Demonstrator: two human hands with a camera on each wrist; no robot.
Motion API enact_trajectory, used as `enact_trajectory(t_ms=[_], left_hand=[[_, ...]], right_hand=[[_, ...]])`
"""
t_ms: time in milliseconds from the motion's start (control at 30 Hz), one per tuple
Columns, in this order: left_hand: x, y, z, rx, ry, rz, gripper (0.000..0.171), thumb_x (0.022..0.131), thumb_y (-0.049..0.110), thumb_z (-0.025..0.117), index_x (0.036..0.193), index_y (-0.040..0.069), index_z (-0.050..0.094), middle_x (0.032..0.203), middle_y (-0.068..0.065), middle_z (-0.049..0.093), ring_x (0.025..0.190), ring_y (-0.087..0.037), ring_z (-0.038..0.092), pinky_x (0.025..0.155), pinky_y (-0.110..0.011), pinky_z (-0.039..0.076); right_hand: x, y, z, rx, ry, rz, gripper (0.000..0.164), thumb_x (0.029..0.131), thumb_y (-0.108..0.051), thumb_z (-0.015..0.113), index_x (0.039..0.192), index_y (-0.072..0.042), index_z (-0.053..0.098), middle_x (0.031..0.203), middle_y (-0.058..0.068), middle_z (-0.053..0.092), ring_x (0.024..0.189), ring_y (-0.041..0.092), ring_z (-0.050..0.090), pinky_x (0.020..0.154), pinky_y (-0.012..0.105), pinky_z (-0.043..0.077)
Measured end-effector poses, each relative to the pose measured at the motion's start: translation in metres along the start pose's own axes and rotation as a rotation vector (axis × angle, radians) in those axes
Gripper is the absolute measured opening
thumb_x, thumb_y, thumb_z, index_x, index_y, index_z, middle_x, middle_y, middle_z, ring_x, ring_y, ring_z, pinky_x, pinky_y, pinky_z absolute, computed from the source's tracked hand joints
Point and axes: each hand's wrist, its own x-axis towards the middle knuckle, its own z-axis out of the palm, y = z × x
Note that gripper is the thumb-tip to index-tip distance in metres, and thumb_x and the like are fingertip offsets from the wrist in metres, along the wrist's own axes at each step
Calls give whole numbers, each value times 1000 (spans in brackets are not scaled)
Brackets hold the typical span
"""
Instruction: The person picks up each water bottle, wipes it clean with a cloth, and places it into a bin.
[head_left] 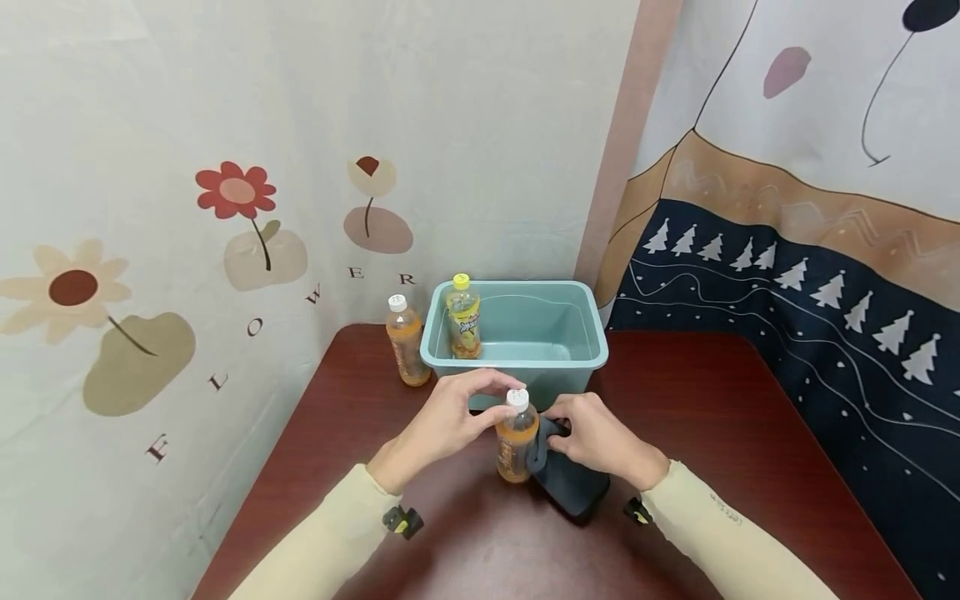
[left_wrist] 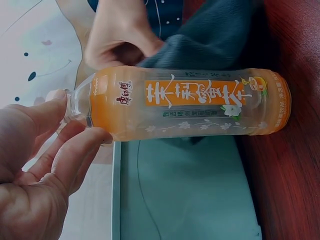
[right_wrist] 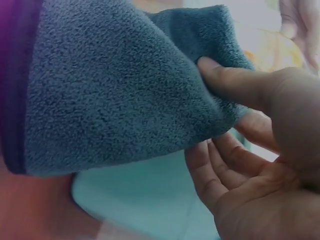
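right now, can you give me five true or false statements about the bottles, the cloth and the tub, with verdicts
1. The clear plastic bottle with the yellow cap stands inside the pale teal rectangular plastic tub. True.
2. The left hand holds the yellow-capped bottle. False: it holds the orange-labelled plastic bottle with a white cap, near its top.
3. The right hand pinches a dark blue-grey fleecy cloth. True.
4. All three bottles are inside the tub. False: only one is; a second orange-labelled bottle with a white cap stands on the dark red table left of the tub, and the held one is in front.
5. The held bottle is upright. True.
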Motion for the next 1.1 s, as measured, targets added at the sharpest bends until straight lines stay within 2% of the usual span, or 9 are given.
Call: enact_trajectory(t_ms=[233,400,533,700,900,1100], left_hand=[[0,-1,-2,3,18,15,35,104,22,91,137,26,82,133,7,85,122,-15,84,106,-36,70],[1,-2,-1,-11,14,13,34,105,23,91,137,26,82,132,7,85,122,-14,84,106,-38,70],[1,-3,0,-23,-7,-4,36,105,23,90,139,26,82,133,8,85,123,-13,83,108,-42,70],[0,-3,0,-28,-7,-5,34,106,21,89,139,26,82,134,6,85,123,-15,83,107,-47,70],[0,-2,0,-13,1,12,34,107,22,89,140,26,82,134,5,85,122,-15,84,105,-36,69],[0,-1,-2,-15,7,28,35,105,20,90,139,24,82,134,5,85,121,-16,84,104,-37,70]], right_hand=[[1,-3,-17,27,86,-58,29,92,-4,99,119,-12,90,106,-3,82,89,6,67,78,24,66],[-1,-6,-26,106,145,-66,33,91,-6,101,118,-19,90,104,-10,81,88,7,67,77,29,66],[1,-11,-28,172,188,-89,34,91,-11,102,120,-23,89,107,-11,82,91,7,69,77,29,65],[4,-17,-28,210,189,-87,35,92,-14,102,123,-24,88,111,-9,81,94,8,70,79,32,68],[5,-20,-29,186,177,-76,37,90,-14,103,123,-23,87,111,-9,79,93,8,68,79,31,68],[6,-22,-32,154,148,-91,38,89,-16,104,123,-22,87,109,-9,78,93,6,68,80,27,68]])
